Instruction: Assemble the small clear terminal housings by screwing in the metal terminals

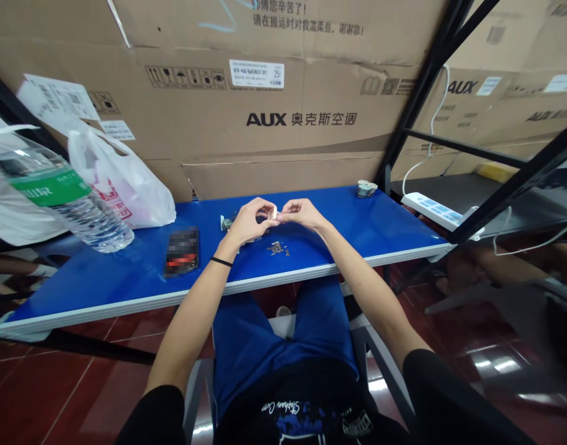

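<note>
My left hand (250, 221) and my right hand (300, 213) meet over the middle of the blue table (125, 278). Both are pinched together on a small pale part (272, 214) held between the fingertips. I cannot make out what the part is. Just below the hands, a few tiny metal pieces (277, 248) lie on the table. A small greenish item (225, 224) sits beside my left hand. A black band is on my left wrist.
A phone (182, 251) lies face up left of my hands. A plastic water bottle (55, 194) and a white plastic bag (125, 185) stand at the left. A small object (366, 188) sits at the far right corner. Cardboard boxes (264, 117) wall the back; a power strip (434, 210) lies right.
</note>
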`<state>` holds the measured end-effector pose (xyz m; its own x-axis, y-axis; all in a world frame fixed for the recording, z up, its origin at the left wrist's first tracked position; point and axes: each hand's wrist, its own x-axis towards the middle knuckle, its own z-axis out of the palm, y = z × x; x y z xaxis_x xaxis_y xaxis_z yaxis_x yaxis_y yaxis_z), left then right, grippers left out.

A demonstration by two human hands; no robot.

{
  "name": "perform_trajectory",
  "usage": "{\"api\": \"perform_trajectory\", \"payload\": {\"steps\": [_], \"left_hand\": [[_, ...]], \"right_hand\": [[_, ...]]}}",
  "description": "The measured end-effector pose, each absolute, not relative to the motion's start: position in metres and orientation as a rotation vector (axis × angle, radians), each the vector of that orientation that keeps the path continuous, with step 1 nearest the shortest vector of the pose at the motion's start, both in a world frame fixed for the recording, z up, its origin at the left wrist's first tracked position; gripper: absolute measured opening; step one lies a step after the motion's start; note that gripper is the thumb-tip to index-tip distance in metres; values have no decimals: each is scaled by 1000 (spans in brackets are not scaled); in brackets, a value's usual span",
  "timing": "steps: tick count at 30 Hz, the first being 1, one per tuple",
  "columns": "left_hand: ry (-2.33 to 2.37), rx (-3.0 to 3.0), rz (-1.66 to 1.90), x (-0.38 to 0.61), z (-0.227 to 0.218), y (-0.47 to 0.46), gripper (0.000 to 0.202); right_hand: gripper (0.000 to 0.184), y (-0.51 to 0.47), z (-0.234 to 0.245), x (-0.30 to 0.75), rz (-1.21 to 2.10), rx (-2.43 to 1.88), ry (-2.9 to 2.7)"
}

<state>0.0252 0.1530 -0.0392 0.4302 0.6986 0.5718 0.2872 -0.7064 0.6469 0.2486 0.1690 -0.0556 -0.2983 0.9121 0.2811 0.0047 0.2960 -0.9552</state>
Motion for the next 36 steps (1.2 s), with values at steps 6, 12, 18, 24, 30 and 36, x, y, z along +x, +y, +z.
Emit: {"api": "perform_trajectory", "payload": {"steps": [6,12,18,24,30,36], "left_hand": [[782,2297,1116,24,-33,149,30],[759,2394,1144,25,-30,148,28],[761,2497,1136,27,-31,151,29],[890,2341,1180,32,-37,156,32],[927,2425,1153,28,-38,157,25],[953,2343,1265,24,-34,155,32]], "right_hand": [[41,165,-50,255,1200,-871,-1608],[45,165,-48,254,1189,-868,-1571],[42,171,-53,252,1175,-907,-1511],[46,170,-49,250,1121,-865,-1482],[47,170,-51,252,1086,-873,-1561],[55,175,-51,257,1059,-775,-1405]]}}
